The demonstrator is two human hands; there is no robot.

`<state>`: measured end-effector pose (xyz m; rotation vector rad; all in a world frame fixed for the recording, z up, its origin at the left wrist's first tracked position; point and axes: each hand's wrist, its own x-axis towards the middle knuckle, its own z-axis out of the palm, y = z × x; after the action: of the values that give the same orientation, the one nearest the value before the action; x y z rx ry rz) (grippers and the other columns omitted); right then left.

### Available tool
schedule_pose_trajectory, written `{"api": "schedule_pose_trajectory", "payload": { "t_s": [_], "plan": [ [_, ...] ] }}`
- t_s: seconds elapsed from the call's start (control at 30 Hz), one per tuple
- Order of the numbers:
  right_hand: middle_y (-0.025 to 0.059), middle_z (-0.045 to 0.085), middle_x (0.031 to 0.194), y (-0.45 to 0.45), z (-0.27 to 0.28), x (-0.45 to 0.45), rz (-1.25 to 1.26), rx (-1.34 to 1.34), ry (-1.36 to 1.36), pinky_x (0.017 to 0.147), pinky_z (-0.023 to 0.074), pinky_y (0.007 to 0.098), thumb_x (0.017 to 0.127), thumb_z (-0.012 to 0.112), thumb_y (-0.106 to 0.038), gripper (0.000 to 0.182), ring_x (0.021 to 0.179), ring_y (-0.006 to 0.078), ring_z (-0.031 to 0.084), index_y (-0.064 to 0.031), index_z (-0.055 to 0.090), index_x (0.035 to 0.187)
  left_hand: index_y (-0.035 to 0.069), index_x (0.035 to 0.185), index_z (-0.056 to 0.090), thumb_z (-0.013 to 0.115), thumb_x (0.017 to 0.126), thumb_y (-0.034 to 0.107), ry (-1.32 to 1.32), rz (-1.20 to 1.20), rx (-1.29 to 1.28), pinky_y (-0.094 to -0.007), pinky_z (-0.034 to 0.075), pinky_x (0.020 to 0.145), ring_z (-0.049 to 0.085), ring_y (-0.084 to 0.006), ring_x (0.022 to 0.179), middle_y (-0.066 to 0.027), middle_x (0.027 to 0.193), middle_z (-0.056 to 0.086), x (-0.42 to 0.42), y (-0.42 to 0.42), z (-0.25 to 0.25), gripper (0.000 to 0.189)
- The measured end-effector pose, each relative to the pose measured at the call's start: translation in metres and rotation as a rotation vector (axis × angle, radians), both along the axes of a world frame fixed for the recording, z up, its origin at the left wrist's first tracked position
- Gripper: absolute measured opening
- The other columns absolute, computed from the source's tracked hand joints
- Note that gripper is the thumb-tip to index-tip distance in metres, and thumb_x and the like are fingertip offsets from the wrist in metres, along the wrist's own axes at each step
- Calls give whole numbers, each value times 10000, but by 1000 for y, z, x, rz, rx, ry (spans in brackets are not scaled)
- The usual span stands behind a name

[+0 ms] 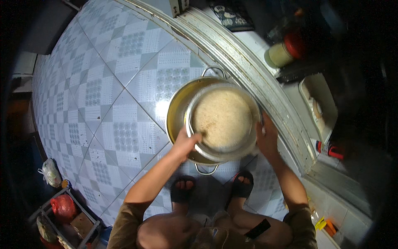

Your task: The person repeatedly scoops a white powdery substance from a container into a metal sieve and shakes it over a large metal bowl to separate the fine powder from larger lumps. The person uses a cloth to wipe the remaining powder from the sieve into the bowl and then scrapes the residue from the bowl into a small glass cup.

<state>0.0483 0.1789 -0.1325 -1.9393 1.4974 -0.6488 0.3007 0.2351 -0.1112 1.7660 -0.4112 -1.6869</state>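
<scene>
Both of my hands hold a round metal basin (pixel 230 154) by its rim, one at each side. My left hand (pixel 187 141) has its thumb over the near left rim, while my right hand (pixel 267 133) grips the right side. Inside the basin lies a pale, grainy mass (pixel 222 118), perhaps rice; its exact kind is unclear. Beneath the basin and partly hidden by it is a larger metal pot (pixel 177 102) with two loop handles, one at the far side and one near my feet.
A raised metal door track (pixel 248 68) curves along the right. Beyond it are a red-lidded jar (pixel 278 55) and a white plastic tray (pixel 326 109). At lower left, a grey rack (pixel 74 199) holds a red plastic bag (pixel 63 208); a white bag (pixel 50 174) lies nearby on the tiled floor.
</scene>
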Motion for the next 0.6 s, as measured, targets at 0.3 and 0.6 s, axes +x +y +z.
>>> {"api": "schedule_pose_trajectory", "payload": {
  "t_s": [0.3, 0.6],
  "plan": [
    [197, 530, 1126, -19, -16, 4, -47, 186, -44, 836, 430, 339, 843, 486, -86, 415, 1018, 253, 536, 17, 396, 1234, -61, 1104, 430, 549, 641, 29, -44, 11, -72, -338, 480, 715, 560, -231, 820, -139, 928, 553, 3, -5, -22, 486],
    [235, 533, 1079, -4, -25, 21, -104, 108, -9, 821, 447, 412, 832, 512, -132, 426, 958, 352, 557, 1, 389, 1218, -26, 1085, 434, 532, 679, 6, 70, 117, 21, -323, 484, 671, 554, -194, 784, -103, 891, 558, 17, -9, -24, 418]
  ]
}}
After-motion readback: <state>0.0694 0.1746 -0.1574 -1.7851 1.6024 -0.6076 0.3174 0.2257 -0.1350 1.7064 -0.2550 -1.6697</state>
